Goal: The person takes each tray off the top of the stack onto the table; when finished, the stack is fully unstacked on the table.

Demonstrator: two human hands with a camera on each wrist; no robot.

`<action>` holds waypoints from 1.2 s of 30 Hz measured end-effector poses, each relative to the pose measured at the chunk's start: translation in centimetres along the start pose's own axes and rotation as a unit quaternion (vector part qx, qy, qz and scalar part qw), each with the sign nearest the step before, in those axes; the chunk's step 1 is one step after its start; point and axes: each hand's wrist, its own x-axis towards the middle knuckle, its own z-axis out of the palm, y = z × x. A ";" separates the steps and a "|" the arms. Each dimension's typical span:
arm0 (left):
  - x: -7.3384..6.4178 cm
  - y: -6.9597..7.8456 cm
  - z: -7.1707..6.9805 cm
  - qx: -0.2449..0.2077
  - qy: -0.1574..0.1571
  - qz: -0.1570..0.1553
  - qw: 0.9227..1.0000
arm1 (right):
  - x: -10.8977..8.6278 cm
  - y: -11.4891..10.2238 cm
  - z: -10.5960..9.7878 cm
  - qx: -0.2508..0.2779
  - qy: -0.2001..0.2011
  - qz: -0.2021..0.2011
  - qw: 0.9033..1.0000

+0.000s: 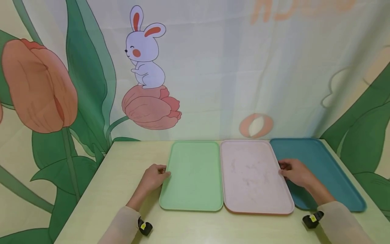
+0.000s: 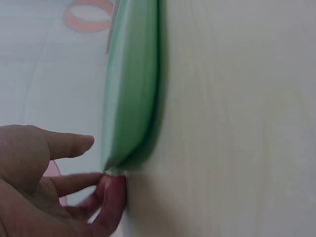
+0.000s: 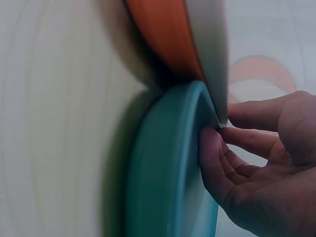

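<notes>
In the head view a light green tray [image 1: 192,176], a pale pink tray [image 1: 253,179] and a teal tray [image 1: 317,162] lie side by side on the table. Under the pink one an orange tray [image 3: 165,37] shows its edge. My left hand [image 1: 154,177] is at the green tray's left rim. Fingertips touch its edge, while the thumb stands a little off it in the left wrist view. With thumb and forefinger my right hand [image 1: 295,173] pinches the pink tray's right rim. Its other fingers curl beneath, over the teal tray.
A pale wood table [image 1: 128,156] carries the trays. Behind it hangs a printed cloth [image 1: 207,67] with a rabbit and tulips. Each wrist wears a small black camera. The teal tray reaches close to the table's right edge.
</notes>
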 end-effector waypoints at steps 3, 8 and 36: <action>-0.4 1.8 0.4 0.007 0.022 0.033 0.999 | 0.0 -0.1 0.1 0.000 0.001 -0.003 1.000; -0.8 6.6 3.7 -0.035 -0.007 0.093 0.995 | 0.0 -0.1 0.0 0.007 0.001 0.001 1.000; 1.5 12.7 13.8 -0.022 -0.072 0.099 0.992 | -0.2 -0.4 -0.2 0.015 -0.003 0.011 1.000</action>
